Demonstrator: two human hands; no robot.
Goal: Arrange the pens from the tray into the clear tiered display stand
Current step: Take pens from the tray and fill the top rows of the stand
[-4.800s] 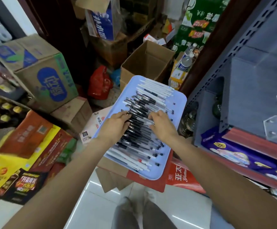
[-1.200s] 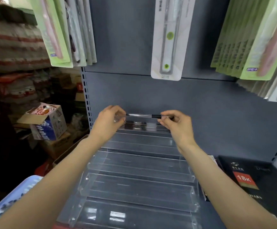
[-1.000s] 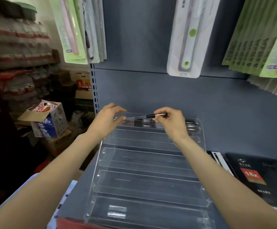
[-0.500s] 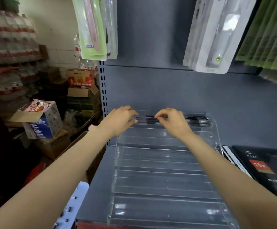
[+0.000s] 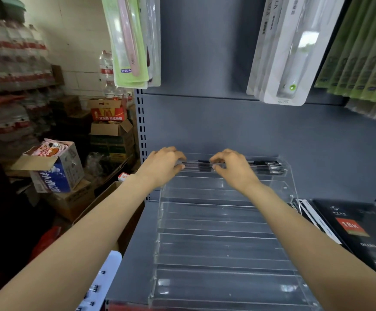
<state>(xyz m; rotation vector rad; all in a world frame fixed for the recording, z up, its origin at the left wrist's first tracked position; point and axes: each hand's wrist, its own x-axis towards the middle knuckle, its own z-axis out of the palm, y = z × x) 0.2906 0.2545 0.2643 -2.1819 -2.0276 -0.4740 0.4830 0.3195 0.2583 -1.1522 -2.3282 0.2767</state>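
Note:
The clear tiered display stand [image 5: 223,223] sits on the grey shelf in front of me. Its top tier holds several black-and-clear pens [image 5: 269,167] lying sideways. My left hand [image 5: 163,168] and my right hand [image 5: 233,170] are both at the top tier, fingers curled down over the two ends of one pen [image 5: 201,165] that lies in the tier with the others. The lower tiers hold nothing. A corner of the light blue tray [image 5: 109,272] with pen tips shows at the bottom left.
Packaged toothbrushes [image 5: 282,63] hang from the grey back panel above the stand. Black notebook boxes [image 5: 357,232] lie right of it. Left of the shelf upright are stacked cardboard boxes [image 5: 54,169] and bottled water packs.
Both hands took a pen from the tray, carried it up to the stand and lowered it into the top tier. My view has shifted left, and the hands have drawn closer together.

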